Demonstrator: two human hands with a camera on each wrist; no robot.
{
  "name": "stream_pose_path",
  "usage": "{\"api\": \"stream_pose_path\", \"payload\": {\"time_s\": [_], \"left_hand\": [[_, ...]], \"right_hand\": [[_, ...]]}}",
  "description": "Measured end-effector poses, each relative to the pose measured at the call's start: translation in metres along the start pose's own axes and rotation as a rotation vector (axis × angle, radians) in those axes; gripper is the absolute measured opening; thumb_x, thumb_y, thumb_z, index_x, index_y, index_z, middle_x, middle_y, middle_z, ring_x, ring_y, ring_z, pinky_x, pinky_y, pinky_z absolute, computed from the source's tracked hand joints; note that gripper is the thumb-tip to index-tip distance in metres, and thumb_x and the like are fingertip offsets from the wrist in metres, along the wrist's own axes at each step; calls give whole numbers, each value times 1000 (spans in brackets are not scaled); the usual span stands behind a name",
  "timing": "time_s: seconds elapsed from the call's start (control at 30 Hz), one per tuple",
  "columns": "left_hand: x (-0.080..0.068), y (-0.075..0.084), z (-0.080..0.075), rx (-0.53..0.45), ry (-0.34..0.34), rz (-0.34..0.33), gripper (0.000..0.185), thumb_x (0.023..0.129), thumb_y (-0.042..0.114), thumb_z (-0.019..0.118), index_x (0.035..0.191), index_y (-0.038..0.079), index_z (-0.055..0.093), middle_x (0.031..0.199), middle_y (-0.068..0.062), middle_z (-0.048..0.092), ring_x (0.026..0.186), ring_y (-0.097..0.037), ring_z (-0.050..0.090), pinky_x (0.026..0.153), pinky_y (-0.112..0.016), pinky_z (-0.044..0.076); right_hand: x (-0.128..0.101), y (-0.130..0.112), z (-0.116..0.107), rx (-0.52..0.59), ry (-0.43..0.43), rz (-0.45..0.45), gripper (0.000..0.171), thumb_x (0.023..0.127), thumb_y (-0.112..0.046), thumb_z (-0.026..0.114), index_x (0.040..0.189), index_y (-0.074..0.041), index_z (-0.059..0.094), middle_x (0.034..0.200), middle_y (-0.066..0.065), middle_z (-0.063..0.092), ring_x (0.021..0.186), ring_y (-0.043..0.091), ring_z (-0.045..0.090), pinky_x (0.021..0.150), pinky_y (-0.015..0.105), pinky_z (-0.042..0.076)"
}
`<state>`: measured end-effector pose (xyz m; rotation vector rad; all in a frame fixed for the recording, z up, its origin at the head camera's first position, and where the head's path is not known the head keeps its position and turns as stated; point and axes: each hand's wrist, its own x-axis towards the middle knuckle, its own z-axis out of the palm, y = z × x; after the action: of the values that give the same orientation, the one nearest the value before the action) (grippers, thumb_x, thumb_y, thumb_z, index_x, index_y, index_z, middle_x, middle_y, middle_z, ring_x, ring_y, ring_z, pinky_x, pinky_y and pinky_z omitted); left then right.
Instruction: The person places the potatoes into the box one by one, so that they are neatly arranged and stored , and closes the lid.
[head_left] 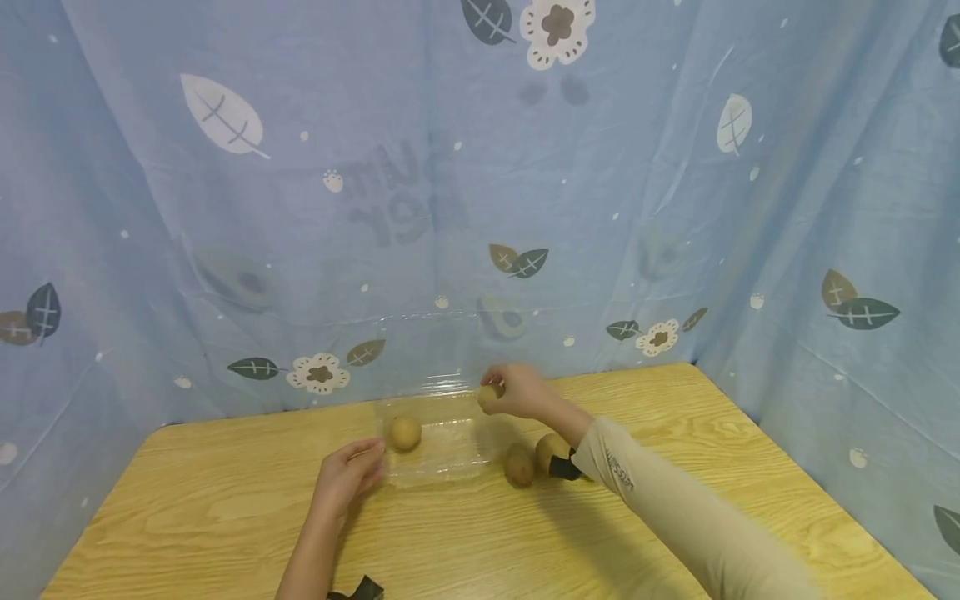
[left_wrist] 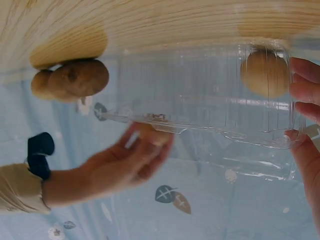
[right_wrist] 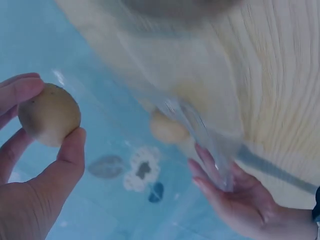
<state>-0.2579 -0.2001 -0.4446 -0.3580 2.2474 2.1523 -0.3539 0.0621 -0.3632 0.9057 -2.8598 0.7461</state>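
Left hand (head_left: pixel 348 475) at near-left corner of clear box (head_left: pixel 438 442), fingers (left_wrist: pixel 302 90) loosely curled on its edge. One kiwi (head_left: pixel 405 432) inside box. Two kiwis (head_left: pixel 534 460) on bench (head_left: pixel 225 517), just right of box. Right hand (head_left: pixel 517 390) over box's far-right corner, fingers (right_wrist: pixel 67 155) pinching kiwi (right_wrist: pixel 49 114). Blue curtain (head_left: pixel 375 167) behind.

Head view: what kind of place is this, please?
Probably a makeshift recording corner, not a kitchen: a wooden table enclosed by hung blue leaf-print cloth, with only a clear plastic box and some kiwis on it.
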Motion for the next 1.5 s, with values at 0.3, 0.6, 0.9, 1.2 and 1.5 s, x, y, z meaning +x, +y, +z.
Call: {"api": "stream_pose_path", "payload": {"time_s": [0.3, 0.6, 0.9, 1.2, 1.5], "left_hand": [[3, 0, 1, -21, 23, 9, 44, 89, 21, 59, 122, -7, 51, 114, -22, 57, 90, -16, 62, 74, -21, 55], [3, -1, 1, -24, 26, 7, 45, 89, 21, 59, 122, -8, 51, 110, -22, 58, 87, -16, 62, 71, -22, 55], [3, -1, 2, -30, 37, 19, 41, 89, 18, 58, 120, -9, 52, 108, -22, 59, 88, -19, 62, 71, -21, 55], [1, -2, 3, -17, 34, 21, 42, 89, 20, 59, 120, -8, 53, 111, -24, 59, 86, -17, 62, 72, -24, 55], [3, -3, 2, -18, 22, 31, 43, 89, 22, 59, 121, -7, 52, 117, -27, 55, 99, -29, 60, 77, -29, 55]], "right_hand": [[27, -37, 31, -10, -30, -99, 33, 68, -15, 75, 98, -4, 65, 91, 8, 65, 82, 20, 57, 69, 25, 47], [31, -48, 56, -13, -75, -54, 36, 69, -14, 75, 102, -3, 66, 97, 10, 67, 77, 14, 56, 62, 19, 45], [33, -39, 83, -195, -50, -78, 35, 65, -8, 75, 99, -7, 67, 93, 5, 65, 83, 18, 60, 68, 21, 50], [29, -34, 101, -189, 1, -122, 35, 67, -11, 77, 100, -7, 65, 97, 10, 58, 87, 23, 58, 69, 25, 53], [28, -36, 105, -113, 45, -101, 35, 71, -6, 73, 105, -8, 62, 102, 13, 52, 87, 26, 60, 68, 27, 55]]}}
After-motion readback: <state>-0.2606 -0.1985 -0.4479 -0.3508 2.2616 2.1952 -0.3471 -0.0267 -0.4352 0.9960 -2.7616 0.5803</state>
